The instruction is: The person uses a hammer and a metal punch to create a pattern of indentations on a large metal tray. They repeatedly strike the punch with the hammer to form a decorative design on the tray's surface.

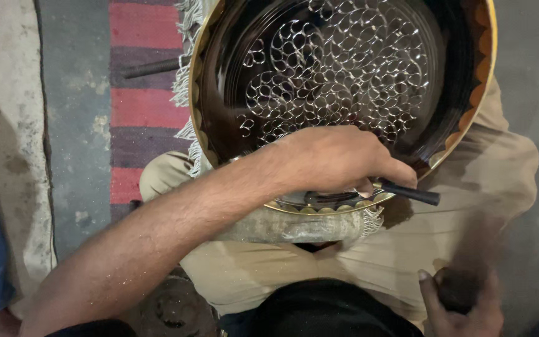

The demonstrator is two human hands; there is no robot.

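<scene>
A large round dark metal tray (232, 81) with a brass scalloped rim rests on my lap, its centre covered with several engraved curls. My left hand (332, 159) lies on the tray's near edge, shut on a thin dark metal chisel (410, 193) that sticks out to the right. My right hand (463, 299) is at the lower right, blurred, closed around a dark handle, probably of a hammer; its head is smeared by motion.
A fringed cloth pad (294, 226) lies under the tray on my beige trousers (469, 206). A red and dark striped rug (141, 106) lies on the grey concrete floor at left, with a dark rod (151, 67) on it.
</scene>
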